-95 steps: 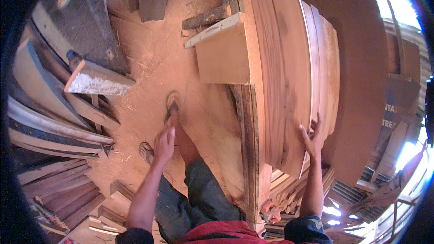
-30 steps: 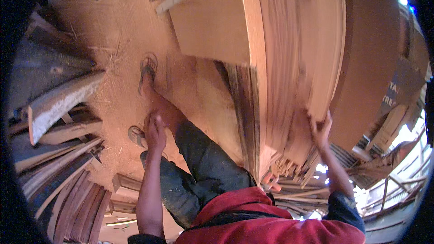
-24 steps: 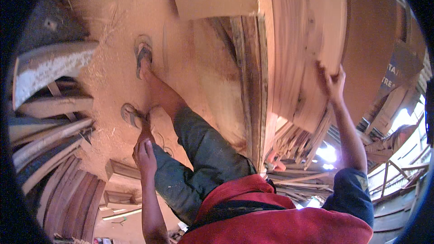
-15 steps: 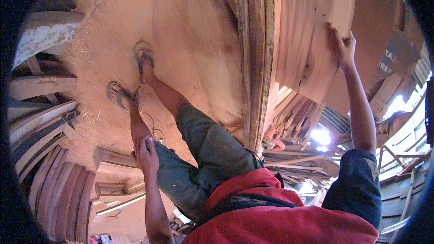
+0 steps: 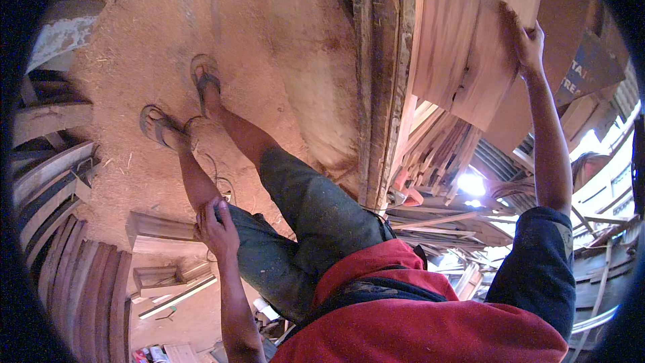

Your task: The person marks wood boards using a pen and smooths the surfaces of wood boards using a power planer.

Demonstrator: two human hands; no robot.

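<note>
My right hand (image 5: 529, 48) is at the upper right, against a wide wooden panel (image 5: 463, 33) with pale, streaked grain and a dark seam. Its thumb stands apart. The other fingers are dark and smeared on the wood, so whether anything lies beneath them cannot be made out. Lower down, my left hand (image 5: 218, 228) rests at my left knee, just below the hem of my dark shorts (image 5: 316, 195). Its fingers are loosely bent and slightly apart, with nothing visible in them.
A thick, rough timber edge (image 5: 383, 81) runs beside the panel. Curved wooden pieces (image 5: 80, 289) stand stacked at the lower left, near a small wooden frame (image 5: 161, 275). Thin offcuts (image 5: 437, 154) pile up under the panel. Sawdust covers the floor (image 5: 134, 81) around my sandals.
The whole view has shifted slightly, with panel and right hand appearing higher and farther right. My right hand stays at about the same spot on the panel; my left hand remains at the knee.
</note>
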